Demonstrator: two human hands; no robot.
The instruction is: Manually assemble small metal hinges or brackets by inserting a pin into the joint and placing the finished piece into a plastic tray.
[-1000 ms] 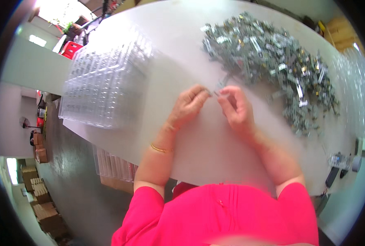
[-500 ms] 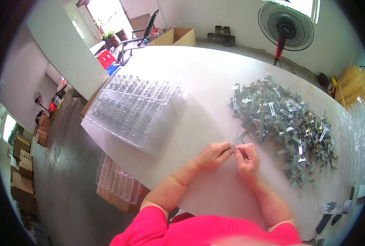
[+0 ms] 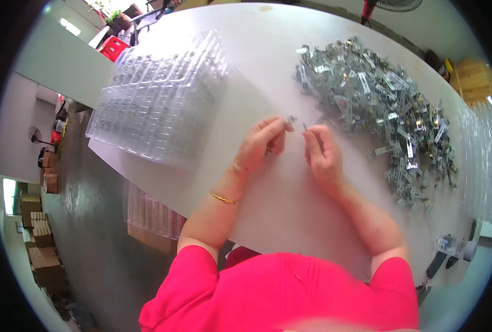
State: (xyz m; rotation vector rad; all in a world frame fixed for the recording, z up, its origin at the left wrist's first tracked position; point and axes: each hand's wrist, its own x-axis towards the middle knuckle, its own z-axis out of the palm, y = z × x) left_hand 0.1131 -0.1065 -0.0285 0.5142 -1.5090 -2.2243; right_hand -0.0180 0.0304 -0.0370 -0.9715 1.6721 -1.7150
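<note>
My left hand (image 3: 262,143) is closed, and a small metal part (image 3: 291,119) sticks out from its thumb and forefinger. A short gap away, my right hand (image 3: 324,155) pinches a thin, small grey metal piece (image 3: 305,127) whose exact kind is too small to tell. Both hands are above the white table (image 3: 268,210). Just beyond the right hand spreads a heap of metal brackets (image 3: 367,99), silvery with a few brass-coloured bits. To the left of my hands stands a stack of clear plastic trays (image 3: 157,99), with small metal parts in its top compartments.
More clear plastic trays (image 3: 481,166) stand at the table's right edge. Near the right front lie a small clear box (image 3: 449,244) and a dark strap-like thing (image 3: 436,265). Below the table's left edge, other clear trays (image 3: 152,210) rest on a cardboard box (image 3: 149,238).
My hands, together before, have moved apart, each with a small metal piece. The view has tilted, so the table and its things sit higher in the picture.
</note>
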